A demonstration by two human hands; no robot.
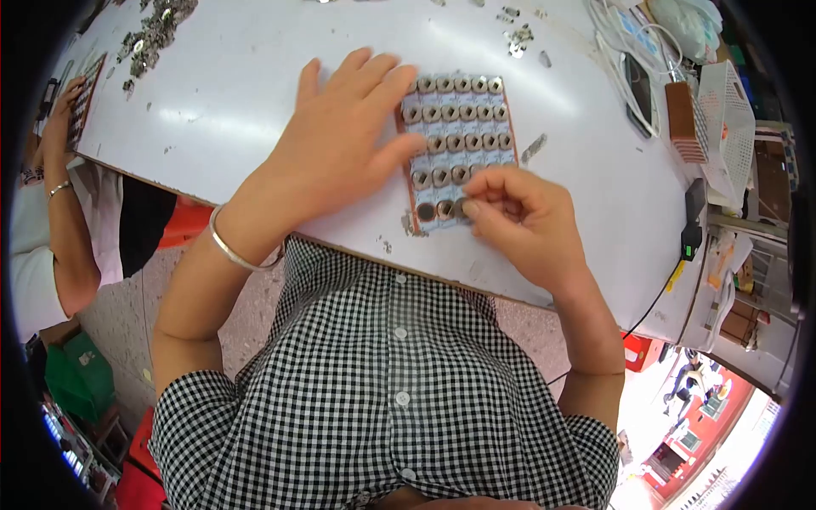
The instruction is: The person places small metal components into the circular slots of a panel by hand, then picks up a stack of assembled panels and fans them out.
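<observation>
A panel [459,99] with a pale blue face and orange-brown edges lies on the white table, carrying several rows of small round metal pieces with dark diamond-shaped centres. My left hand [340,140] is spread, with its thumb and index finger against the panel's left side. Over the near row, my right hand [535,225] pinches a small round metal piece [461,208] between thumb and fingertips. Its fingers hide the right part of that row. A darker round spot [426,212] shows at the row's left end.
Loose metal bits [157,34] are heaped at the far left, with a smaller cluster [520,39] at the back. A phone [637,93], white cables, stacked brown panels [687,127] and a white basket [729,119] line the right. Another person's arm [64,170] is at the left edge.
</observation>
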